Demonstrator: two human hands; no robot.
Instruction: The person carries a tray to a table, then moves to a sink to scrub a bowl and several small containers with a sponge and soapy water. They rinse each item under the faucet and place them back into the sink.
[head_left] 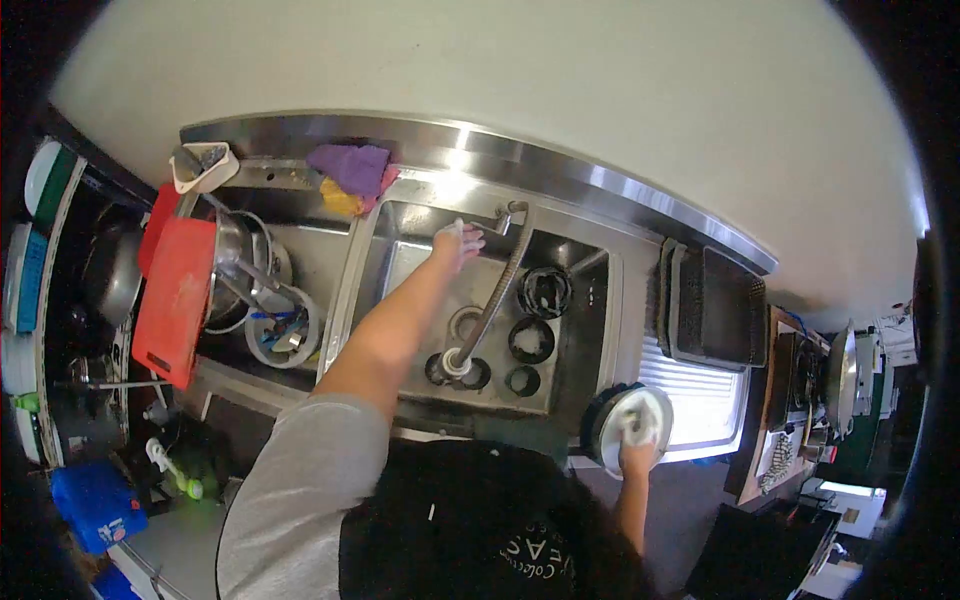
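My left hand (pixel 459 244), foam over its back, reaches to the far wall of the steel sink (pixel 575 385). Its fingers are stretched out beside the faucet base (pixel 505 220), with nothing in them. A coiled faucet hose (pixel 498 295) arches down to a white spray head (pixel 456 362). Several round dark bowls (pixel 531 341) with suds stand on the sink floor. At the sink's right edge, my right hand (pixel 637 432) is inside a round pot (pixel 606 440), its fingers closed among white foam; what they hold, I cannot tell.
Left of the sink stand a red cutting board (pixel 178 290), metal pots and a white tub (pixel 283 350) of utensils. Purple and yellow cloths (pixel 352 172) lie on the back ledge. Dark baskets (pixel 715 305) stack at right beside a ridged drainboard (pixel 690 395).
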